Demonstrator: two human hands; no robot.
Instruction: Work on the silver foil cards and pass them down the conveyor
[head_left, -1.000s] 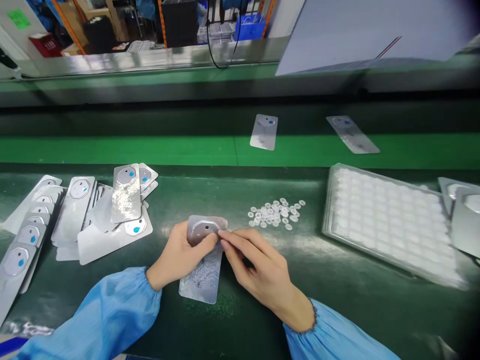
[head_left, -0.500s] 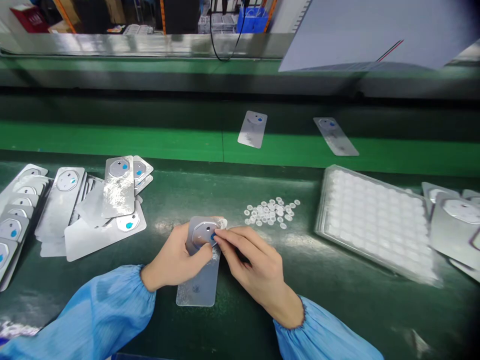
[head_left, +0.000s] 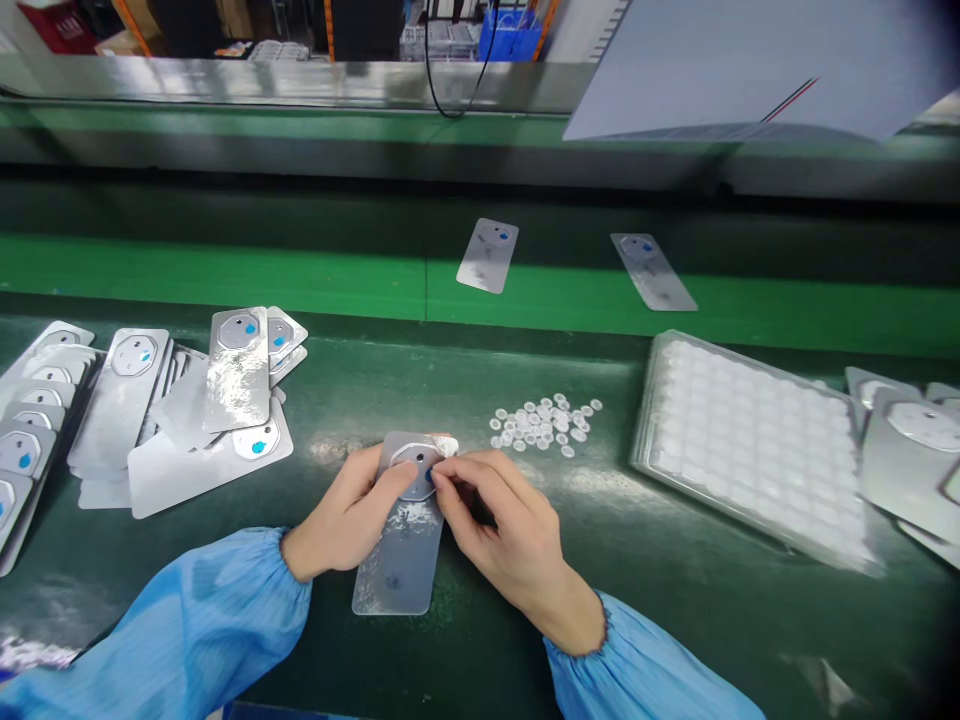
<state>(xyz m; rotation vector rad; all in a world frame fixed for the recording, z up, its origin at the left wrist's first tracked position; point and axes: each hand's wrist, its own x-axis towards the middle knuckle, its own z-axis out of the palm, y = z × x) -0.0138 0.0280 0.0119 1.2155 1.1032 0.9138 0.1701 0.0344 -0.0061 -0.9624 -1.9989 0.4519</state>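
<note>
My left hand (head_left: 346, 512) grips a flat silver-grey rectangular plate (head_left: 397, 575) by its left edge, thumb lying on the plate's round raised section. That section has a small dark hole and a blue spot (head_left: 429, 476). My right hand (head_left: 506, 530) is closed in a pinch at the right side of the round section, fingertips right beside the blue spot. What sits between those fingertips is too small to make out. A small whitish piece (head_left: 448, 445) shows at the plate's top right corner. Small clear round discs (head_left: 541, 424) lie loose beyond my right hand.
Piles of similar plates (head_left: 238, 385) lie to the left. A clear tray (head_left: 750, 450) of white round parts stands at right, with more plates (head_left: 911, 455) beside it. Two plates (head_left: 487, 256) lie on the green belt (head_left: 337, 280) behind. A white sheet (head_left: 712, 70) hangs upper right.
My left thumb has moved up and inward onto the round section. The right fingertips stay at the blue spot, nearly unmoved. Both plates on the green belt have shifted left.
</note>
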